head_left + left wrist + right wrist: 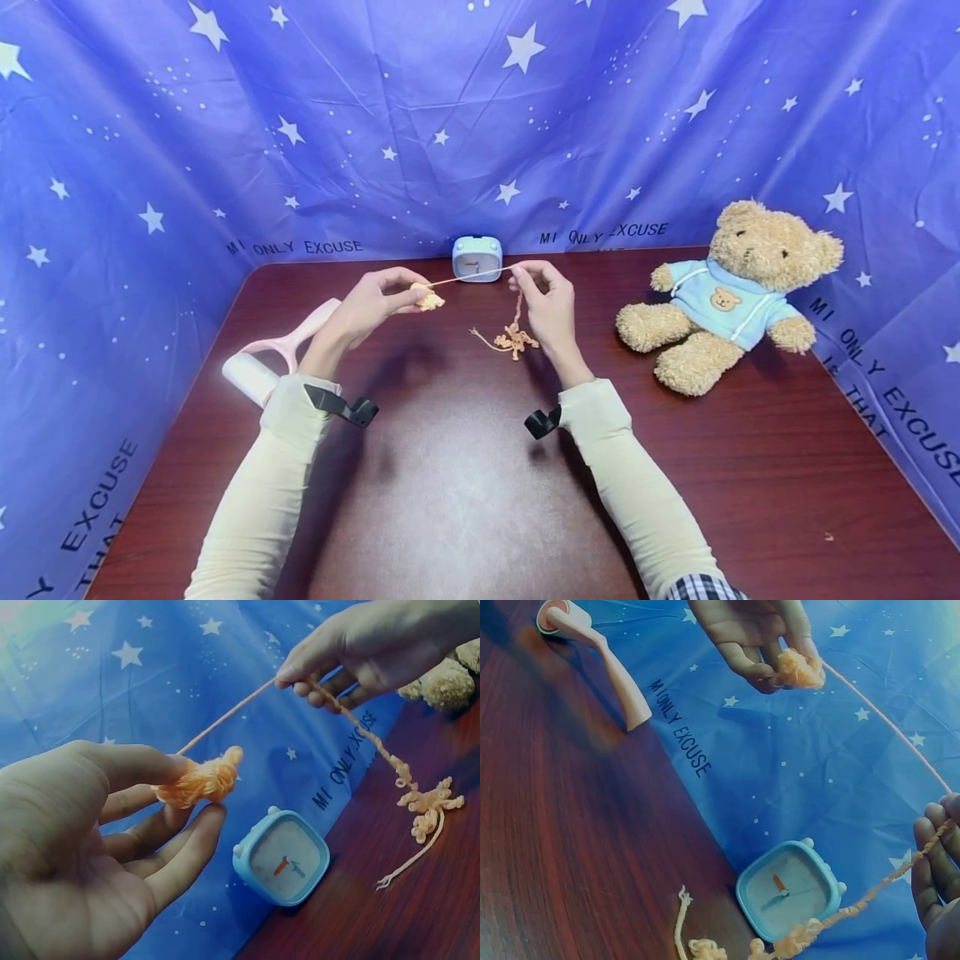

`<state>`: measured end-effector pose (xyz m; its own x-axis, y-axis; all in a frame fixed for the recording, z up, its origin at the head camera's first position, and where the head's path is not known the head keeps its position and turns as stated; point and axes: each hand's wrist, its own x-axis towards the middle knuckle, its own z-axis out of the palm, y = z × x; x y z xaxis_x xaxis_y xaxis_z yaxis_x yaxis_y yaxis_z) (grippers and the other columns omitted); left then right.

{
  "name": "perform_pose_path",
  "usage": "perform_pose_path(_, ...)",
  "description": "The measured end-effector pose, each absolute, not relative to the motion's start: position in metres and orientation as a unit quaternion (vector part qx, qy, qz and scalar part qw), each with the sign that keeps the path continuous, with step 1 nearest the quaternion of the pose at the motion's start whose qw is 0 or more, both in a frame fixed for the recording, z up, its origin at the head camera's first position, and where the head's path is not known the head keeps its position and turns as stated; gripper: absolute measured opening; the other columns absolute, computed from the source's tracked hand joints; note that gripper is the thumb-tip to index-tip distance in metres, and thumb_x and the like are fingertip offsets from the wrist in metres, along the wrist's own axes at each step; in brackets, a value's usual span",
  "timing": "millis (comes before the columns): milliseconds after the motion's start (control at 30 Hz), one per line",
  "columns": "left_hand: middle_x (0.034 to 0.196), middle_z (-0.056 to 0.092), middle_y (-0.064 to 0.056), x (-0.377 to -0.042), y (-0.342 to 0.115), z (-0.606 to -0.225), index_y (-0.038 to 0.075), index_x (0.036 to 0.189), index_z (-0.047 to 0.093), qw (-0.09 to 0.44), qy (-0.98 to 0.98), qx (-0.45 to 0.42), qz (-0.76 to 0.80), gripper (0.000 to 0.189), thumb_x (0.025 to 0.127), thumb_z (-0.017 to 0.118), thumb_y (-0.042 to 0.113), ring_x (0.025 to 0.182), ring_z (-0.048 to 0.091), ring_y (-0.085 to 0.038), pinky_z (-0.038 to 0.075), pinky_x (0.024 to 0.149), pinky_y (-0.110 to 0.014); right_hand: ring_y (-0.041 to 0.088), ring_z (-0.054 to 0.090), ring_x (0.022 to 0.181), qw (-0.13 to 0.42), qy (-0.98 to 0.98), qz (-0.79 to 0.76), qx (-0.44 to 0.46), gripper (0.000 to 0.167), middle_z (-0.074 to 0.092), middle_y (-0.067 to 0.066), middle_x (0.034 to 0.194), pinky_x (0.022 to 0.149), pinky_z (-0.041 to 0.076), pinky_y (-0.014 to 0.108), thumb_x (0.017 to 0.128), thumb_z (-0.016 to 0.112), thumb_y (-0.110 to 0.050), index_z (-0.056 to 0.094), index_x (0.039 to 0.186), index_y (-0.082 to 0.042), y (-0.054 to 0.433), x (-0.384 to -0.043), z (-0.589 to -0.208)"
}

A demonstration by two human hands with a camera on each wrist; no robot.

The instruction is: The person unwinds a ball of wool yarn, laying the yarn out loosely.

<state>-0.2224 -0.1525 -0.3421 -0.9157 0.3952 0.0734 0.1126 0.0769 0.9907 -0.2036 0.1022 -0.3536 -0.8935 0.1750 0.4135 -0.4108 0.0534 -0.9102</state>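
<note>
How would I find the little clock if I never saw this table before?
Look along the far edge of the dark red table, where it meets the starry blue cloth. The clock stands there in the middle, behind the stretched orange yarn. It is pale blue, square with rounded corners, unlike the fluffy teddy bear to its right.

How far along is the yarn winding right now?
Done: a small yarn ball sits pinched in the left hand. In hand: the right hand pinches the taut strand. Left: the kinked, crinkled tail trailing onto the table.
</note>
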Motion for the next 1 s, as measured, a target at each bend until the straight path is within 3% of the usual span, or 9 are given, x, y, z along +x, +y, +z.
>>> perform_pose_path(100, 0.099, 0.064, -0.007, -0.222, -0.153, -0.343, -0.013, 0.114, 0.056, 0.105, 0.709, 0.163, 0.678, 0.029, 0.090, 0.063, 0.004, 0.086, 0.066, -0.011, 0.055, 0.088, -0.035, 0.022, 0.066, 0.071, 0.222, -0.690, 0.684, 0.081, 0.018, 0.063, 0.035, 0.086, 0.066, 0.055, 0.028, 0.091, 0.061, -0.001, 0.064, 0.099, 0.014, 0.107, -0.204, -0.355)
perform_pose_path(300, 0.103, 0.058, -0.007, -0.223, -0.157, -0.342, -0.016, 0.116, 0.051, 0.097, 0.695, 0.141, 0.698, 0.033, 0.092, 0.061, 0.004, 0.086, 0.065, -0.012, 0.054, 0.088, -0.037, 0.023, 0.065, 0.070, 0.241, -0.682, 0.688, 0.068, 0.018, 0.062, 0.036, 0.085, 0.066, 0.053, 0.025, 0.091, 0.061, -0.001, 0.064, 0.099, 0.014, 0.121, -0.206, -0.358)
perform_pose_path(500, 0.101, 0.062, -0.007, -0.224, -0.162, -0.342, -0.013, 0.114, 0.052, 0.086, 0.694, 0.149, 0.699, 0.027, 0.093, 0.059, 0.002, 0.087, 0.067, -0.014, 0.056, 0.086, -0.035, 0.016, 0.064, 0.068, 0.257, -0.668, 0.696, 0.049, 0.018, 0.065, 0.025, 0.079, 0.065, 0.052, 0.020, 0.091, 0.061, 0.000, 0.062, 0.099, 0.015, 0.140, -0.208, -0.363)
perform_pose_path(800, 0.103, 0.061, -0.009, -0.224, -0.162, -0.343, -0.002, 0.106, 0.056, 0.106, 0.630, 0.165, 0.751, 0.013, 0.094, 0.055, -0.002, 0.094, 0.067, -0.022, 0.054, 0.089, -0.038, 0.018, 0.064, 0.067, 0.264, -0.651, 0.710, 0.044, 0.018, 0.066, 0.005, 0.071, 0.063, 0.050, 0.016, 0.090, 0.062, 0.000, 0.061, 0.097, 0.017, 0.153, -0.209, -0.370)
perform_pose_path(1000, 0.098, 0.060, -0.009, -0.222, -0.162, -0.341, -0.004, 0.103, 0.057, 0.107, 0.620, 0.168, 0.758, 0.011, 0.094, 0.051, -0.005, 0.090, 0.067, -0.019, 0.056, 0.087, -0.034, 0.016, 0.063, 0.066, 0.271, -0.642, 0.716, 0.040, 0.017, 0.066, 0.012, 0.073, 0.066, 0.052, 0.021, 0.089, 0.062, 0.001, 0.061, 0.096, 0.016, 0.158, -0.210, -0.371)
